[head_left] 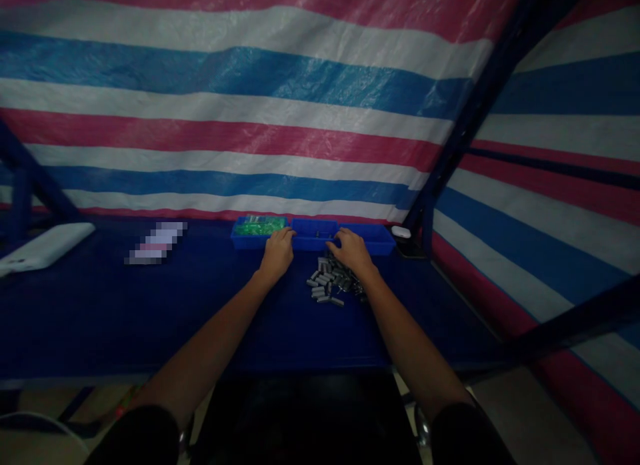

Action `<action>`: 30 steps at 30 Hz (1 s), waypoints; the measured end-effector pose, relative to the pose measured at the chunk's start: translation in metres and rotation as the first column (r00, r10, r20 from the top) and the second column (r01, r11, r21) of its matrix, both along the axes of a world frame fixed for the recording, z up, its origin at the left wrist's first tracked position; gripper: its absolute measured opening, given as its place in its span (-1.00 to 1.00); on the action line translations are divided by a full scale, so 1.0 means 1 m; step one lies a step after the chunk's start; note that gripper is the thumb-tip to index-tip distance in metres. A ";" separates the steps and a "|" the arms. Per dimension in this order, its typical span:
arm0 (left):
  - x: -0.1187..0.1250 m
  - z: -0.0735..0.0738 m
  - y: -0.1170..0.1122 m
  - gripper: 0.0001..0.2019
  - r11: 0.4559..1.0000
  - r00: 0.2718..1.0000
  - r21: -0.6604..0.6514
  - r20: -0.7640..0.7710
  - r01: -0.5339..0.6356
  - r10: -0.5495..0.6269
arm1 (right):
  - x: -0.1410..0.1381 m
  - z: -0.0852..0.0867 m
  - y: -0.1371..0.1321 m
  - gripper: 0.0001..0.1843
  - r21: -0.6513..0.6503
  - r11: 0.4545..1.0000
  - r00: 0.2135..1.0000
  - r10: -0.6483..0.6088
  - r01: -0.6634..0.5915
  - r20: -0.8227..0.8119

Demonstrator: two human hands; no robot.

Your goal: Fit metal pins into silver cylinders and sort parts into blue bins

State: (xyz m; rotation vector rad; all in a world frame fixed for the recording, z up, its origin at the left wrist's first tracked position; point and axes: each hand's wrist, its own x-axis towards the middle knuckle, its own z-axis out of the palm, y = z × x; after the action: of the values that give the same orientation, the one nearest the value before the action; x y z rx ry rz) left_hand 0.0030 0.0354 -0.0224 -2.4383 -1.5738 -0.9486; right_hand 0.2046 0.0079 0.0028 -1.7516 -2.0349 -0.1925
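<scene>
Three small blue plastic bins stand in a row at the back of the table. At the left end of the middle bin (315, 226), my left hand (279, 250) has its fingers closed on the wall. My right hand (351, 249) grips the same bin at its right front corner, thumb in front. A few small dark pieces lie inside that bin. Below my right hand spreads a pile of small grey metal cylinders (327, 278), partly covered by the hand and forearm.
The left bin (250, 242) holds bright green packaged pieces (260, 226); the right bin (377, 241) stands beside my right hand. Farther right are a white case (401, 232) and a dark flat object (413, 249). A white device (50, 246) and a blurred-out item (157, 243) lie left. Striped sheeting (225, 105) hangs behind.
</scene>
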 end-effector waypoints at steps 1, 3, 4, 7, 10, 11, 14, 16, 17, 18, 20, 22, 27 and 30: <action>-0.002 0.001 -0.001 -0.67 1.000 1.000 0.007 -0.005 0.018 -0.018 | 0.001 0.001 -0.003 -0.70 0.001 1.000 1.000 0.008 -0.008 -0.002; -0.005 0.002 -0.005 -0.70 0.998 0.999 0.018 -0.018 0.052 -0.052 | 0.003 0.002 -0.007 -0.70 -0.008 1.000 1.000 0.023 -0.023 -0.008; -0.006 0.003 -0.007 -0.71 0.998 0.998 0.020 -0.022 0.061 -0.061 | 0.004 0.002 -0.008 -0.71 -0.014 1.000 1.000 0.028 -0.028 -0.011; -0.001 0.005 -0.016 -0.72 0.999 1.000 0.035 -0.008 0.018 -0.018 | 0.005 0.002 -0.009 -0.71 -0.015 1.000 0.999 0.024 -0.025 -0.026; 0.007 0.012 -0.028 -0.68 0.998 0.999 0.061 0.029 -0.033 0.031 | 0.005 0.001 -0.008 -0.68 0.009 1.000 0.999 0.018 -0.017 -0.045; 0.008 0.015 -0.033 -0.71 0.999 0.999 0.044 0.032 0.003 -0.004 | 0.005 0.000 -0.008 -0.68 0.015 1.000 0.999 0.015 -0.014 -0.048; 0.005 0.025 -0.045 -0.78 0.955 0.964 -0.137 -0.009 0.263 -0.266 | 0.005 -0.001 -0.007 -0.66 0.016 1.000 0.999 0.001 0.000 -0.038; -0.001 0.028 -0.050 -0.82 0.866 0.902 -0.291 -0.029 0.405 -0.431 | 0.005 -0.002 -0.007 -0.66 0.016 1.000 1.000 -0.013 0.013 -0.027; -0.005 0.028 -0.052 -0.81 0.826 0.876 -0.352 -0.034 0.441 -0.482 | 0.004 -0.002 -0.006 -0.65 0.017 1.000 1.000 -0.018 0.019 -0.025; -0.008 0.028 -0.052 -0.80 0.795 0.857 -0.397 -0.039 0.459 -0.514 | 0.004 -0.003 -0.006 -0.65 0.017 1.000 0.999 -0.023 0.023 -0.024; -0.013 0.026 -0.051 -0.80 0.762 0.835 -0.446 -0.055 0.469 -0.547 | 0.003 -0.003 -0.006 -0.63 0.015 1.000 0.999 -0.027 0.027 -0.025; -0.014 0.024 -0.050 -0.81 0.754 0.822 -0.456 -0.080 0.472 -0.563 | 0.002 -0.003 -0.007 -0.60 0.025 1.000 0.999 -0.019 0.019 -0.029; -0.010 0.025 -0.052 -0.79 0.739 0.809 -0.465 -0.078 0.487 -0.583 | -0.010 0.000 -0.013 -0.55 0.128 0.991 0.997 0.040 -0.032 -0.060; -0.011 0.026 -0.052 -0.81 0.727 0.812 -0.480 -0.048 0.492 -0.582 | -0.019 0.003 -0.017 -0.63 0.168 0.979 0.984 0.136 -0.115 -0.119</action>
State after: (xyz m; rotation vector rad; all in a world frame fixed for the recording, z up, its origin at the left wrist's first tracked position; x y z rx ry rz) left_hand -0.0080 -0.0164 0.0033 -3.3062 -1.1081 -0.3686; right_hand 0.1853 -0.0093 0.0056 -1.4933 -1.9708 -0.1921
